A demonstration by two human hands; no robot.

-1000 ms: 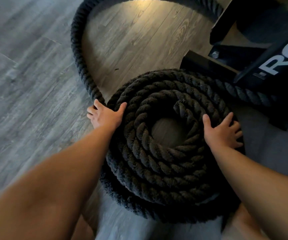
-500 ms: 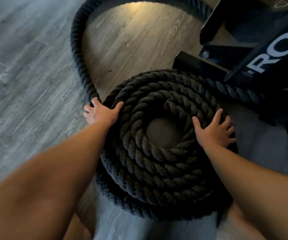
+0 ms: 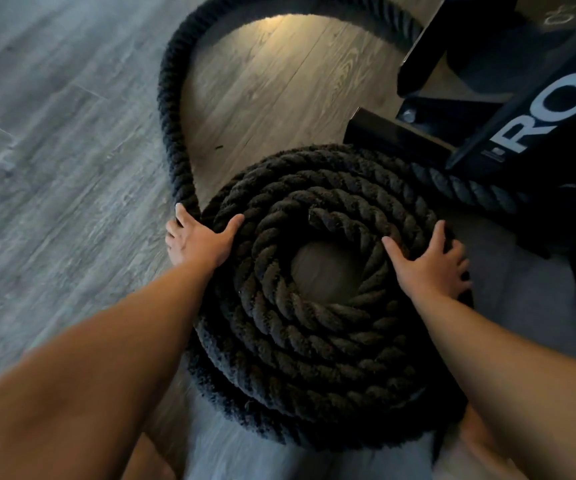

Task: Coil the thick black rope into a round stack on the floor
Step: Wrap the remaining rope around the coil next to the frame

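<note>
The thick black rope (image 3: 314,344) lies wound in a round stack of several turns on the wood floor, with a bare patch of floor at its centre. A loose length of rope (image 3: 172,116) arcs away from the stack's left side and round the far end. My left hand (image 3: 198,242) grips the outer turn where this length joins the stack, thumb lying on top. My right hand (image 3: 428,266) rests flat on the stack's right side with its fingers spread.
A black metal equipment frame (image 3: 522,126) with white lettering stands at the upper right, close to the stack. Another stretch of rope (image 3: 459,185) runs under it. Grey wood floor (image 3: 54,168) extends to the left.
Both hands stay at their places on the stack. Only the view has shifted slightly.
</note>
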